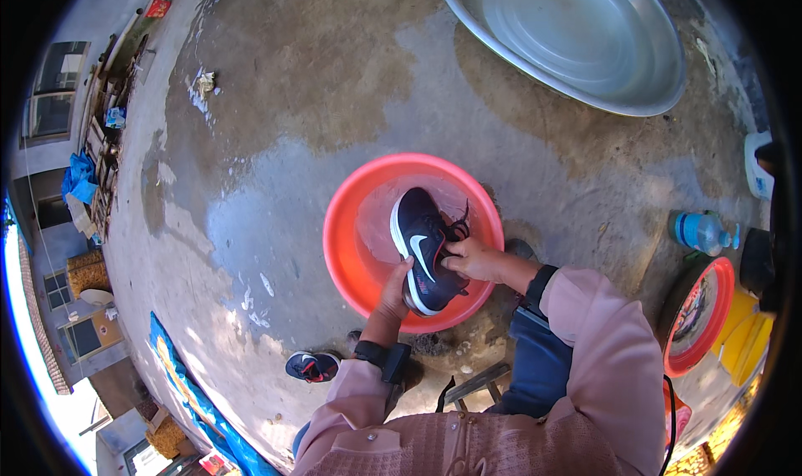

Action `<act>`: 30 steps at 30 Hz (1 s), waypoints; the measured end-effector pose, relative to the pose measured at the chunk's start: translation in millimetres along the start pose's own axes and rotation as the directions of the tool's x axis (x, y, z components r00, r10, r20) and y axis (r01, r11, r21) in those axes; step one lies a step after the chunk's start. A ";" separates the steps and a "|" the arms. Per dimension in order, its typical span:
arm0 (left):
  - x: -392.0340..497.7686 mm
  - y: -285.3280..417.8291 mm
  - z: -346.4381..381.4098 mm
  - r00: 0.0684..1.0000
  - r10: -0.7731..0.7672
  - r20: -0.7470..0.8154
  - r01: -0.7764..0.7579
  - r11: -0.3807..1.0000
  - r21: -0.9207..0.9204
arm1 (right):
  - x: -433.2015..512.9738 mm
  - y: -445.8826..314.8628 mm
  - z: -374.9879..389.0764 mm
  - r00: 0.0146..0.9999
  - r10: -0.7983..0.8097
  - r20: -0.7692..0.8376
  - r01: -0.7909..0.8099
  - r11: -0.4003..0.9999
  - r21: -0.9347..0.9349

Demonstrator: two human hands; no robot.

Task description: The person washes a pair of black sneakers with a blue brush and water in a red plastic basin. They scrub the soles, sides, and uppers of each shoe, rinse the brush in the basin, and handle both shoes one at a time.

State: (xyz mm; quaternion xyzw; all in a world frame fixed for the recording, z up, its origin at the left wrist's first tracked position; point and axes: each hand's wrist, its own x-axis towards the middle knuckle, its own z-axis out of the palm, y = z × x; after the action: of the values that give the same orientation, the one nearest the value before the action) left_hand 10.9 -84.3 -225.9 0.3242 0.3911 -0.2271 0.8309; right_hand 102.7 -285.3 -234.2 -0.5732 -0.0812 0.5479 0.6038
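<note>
A black Nike sneaker with a white sole and a white swoosh is held over a round red plastic basin with water in it. My left hand grips the sole near the heel, its thumb on the sole's edge. At the shoe's opening, my right hand holds the collar, with some fingers hidden by the shoe. Dark laces hang loose beside the tongue. Another black sneaker stands on the concrete, left of my left wrist.
Beyond the basin, at upper right, lies a large metal tub. To the right are a pump bottle, a red-rimmed basin and a yellow container. A blue tarp lies at lower left. Wet patches cover the concrete.
</note>
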 end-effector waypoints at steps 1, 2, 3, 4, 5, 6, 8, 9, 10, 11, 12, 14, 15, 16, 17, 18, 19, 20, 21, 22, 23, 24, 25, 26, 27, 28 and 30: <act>-3.5 2.7 -7.2 0.998 -0.013 0.069 0.019 0.997 -0.080 | -10.6 -4.4 4.8 0.996 0.082 0.018 -0.081 0.996 -0.039; -4.3 6.7 -13.7 0.998 -0.029 0.059 0.033 0.997 -0.076 | -20.7 -8.1 7.1 0.993 0.107 0.059 -0.105 0.994 -0.037; -5.8 8.1 -19.3 0.996 -0.039 0.079 0.047 0.993 -0.108 | -25.7 -11.7 10.5 0.987 0.123 0.107 -0.120 0.992 -0.033; -4.9 8.4 -23.2 0.994 -0.054 0.093 0.065 0.990 -0.125 | -25.4 -14.8 14.8 0.994 0.077 0.075 -0.065 0.987 -0.147; -3.1 8.3 -25.4 0.991 -0.076 0.113 0.092 0.985 -0.146 | -22.3 -17.1 16.7 0.997 -0.071 0.007 0.071 0.981 -0.178; -1.4 5.8 -25.0 0.996 -0.035 0.080 0.044 0.993 -0.107 | -13.3 -19.5 19.9 0.978 -0.196 -0.076 0.170 0.951 -0.258; 2.7 0.9 -19.0 0.998 0.060 0.016 -0.060 0.998 -0.017 | 8.9 -22.0 21.4 0.976 -0.115 -0.183 0.032 0.915 -0.403; 5.3 -1.9 -13.0 0.999 0.054 -0.006 -0.054 0.998 0.018 | 24.6 -23.8 19.7 0.968 0.100 -0.229 -0.195 0.875 -0.443; 4.8 -2.0 -8.6 0.999 0.037 -0.020 -0.036 0.998 0.050 | 34.0 -23.1 20.1 0.928 0.232 -0.290 -0.348 0.820 -0.455; 5.2 -1.7 -3.1 1.000 0.018 -0.012 -0.017 0.997 0.072 | 40.1 -21.3 19.3 0.885 0.306 -0.352 -0.429 0.828 -0.360; 6.1 -3.4 3.6 0.997 0.068 0.030 -0.070 0.994 0.087 | 44.9 -19.6 18.2 0.851 0.311 -0.423 -0.437 0.865 -0.245; 7.2 -3.9 13.4 0.996 0.057 -0.068 -0.041 0.977 0.211 | 47.3 -16.7 13.2 0.784 0.318 -0.534 -0.464 0.870 -0.164; 7.1 -5.3 16.8 0.994 0.067 -0.083 -0.045 0.970 0.240 | 45.0 -15.8 9.8 0.823 0.231 -0.519 -0.403 0.881 -0.247; 6.8 -6.7 18.4 0.989 0.127 -0.079 -0.101 0.955 0.279 | 40.5 -15.1 6.6 0.848 0.220 -0.482 -0.401 0.861 -0.313; 6.3 -8.3 18.4 0.981 0.178 -0.078 -0.146 0.940 0.309 | 35.3 -14.9 3.2 0.871 0.203 -0.447 -0.388 0.843 -0.374; 6.6 -9.7 17.1 0.972 0.233 -0.028 -0.212 0.922 0.325 | 30.9 -15.0 1.1 0.899 0.205 -0.387 -0.378 0.808 -0.452; 7.0 -10.4 13.7 0.976 0.196 -0.091 -0.159 0.936 0.315 | 25.2 -14.3 -0.9 0.922 0.196 -0.333 -0.355 0.771 -0.529; 6.3 -9.6 7.8 0.980 0.163 -0.110 -0.126 0.950 0.286 | 19.5 -12.8 -2.2 0.942 0.172 -0.289 -0.316 0.744 -0.588; 5.7 -8.4 1.2 0.980 0.116 -0.161 -0.074 0.967 0.243 | 11.5 -9.3 -2.0 0.964 0.157 -0.216 -0.250 0.813 -0.526; 4.8 -6.7 -5.8 0.988 0.058 -0.145 -0.024 0.974 0.226 | 0.4 -3.4 0.1 0.981 0.115 -0.154 -0.172 0.884 -0.435; 4.9 -7.8 -10.3 0.989 0.085 -0.118 -0.057 0.973 0.225 | -9.9 3.0 3.3 0.995 0.055 -0.082 -0.078 0.947 -0.313; 4.8 -8.1 -14.3 0.987 0.109 -0.115 -0.083 0.973 0.214 | -17.1 9.4 8.7 0.996 0.053 -0.076 -0.074 0.948 -0.309; 4.2 -8.5 -16.8 0.989 0.124 -0.081 -0.106 0.975 0.196 | -20.8 14.3 11.5 0.997 -0.009 -0.080 -0.014 0.961 -0.277; 2.0 -7.0 -19.5 0.991 0.052 -0.127 -0.033 0.988 0.150 | -22.2 18.3 15.4 0.996 -0.051 -0.073 0.031 0.968 -0.247; 1.6 -6.9 -19.0 0.992 0.029 -0.122 -0.017 0.995 0.102 | -19.2 19.7 17.2 0.993 -0.095 -0.072 0.077 0.972 -0.221; 1.1 -7.0 -17.7 0.998 0.033 -0.058 -0.029 0.998 0.062 | -13.1 19.2 18.9 0.987 -0.093 -0.129 0.056 0.962 -0.266; 2.0 -6.4 -11.0 0.998 0.035 -0.044 -0.034 0.999 0.021 | 9.9 9.6 18.6 0.966 -0.107 -0.235 0.017 0.934 -0.357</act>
State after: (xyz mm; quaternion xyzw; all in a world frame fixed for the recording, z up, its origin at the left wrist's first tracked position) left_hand 2.5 -81.0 -235.1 0.3443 0.4016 -0.2094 0.8224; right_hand 87.6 -269.1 -240.9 -0.7336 -0.1191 0.4282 0.5141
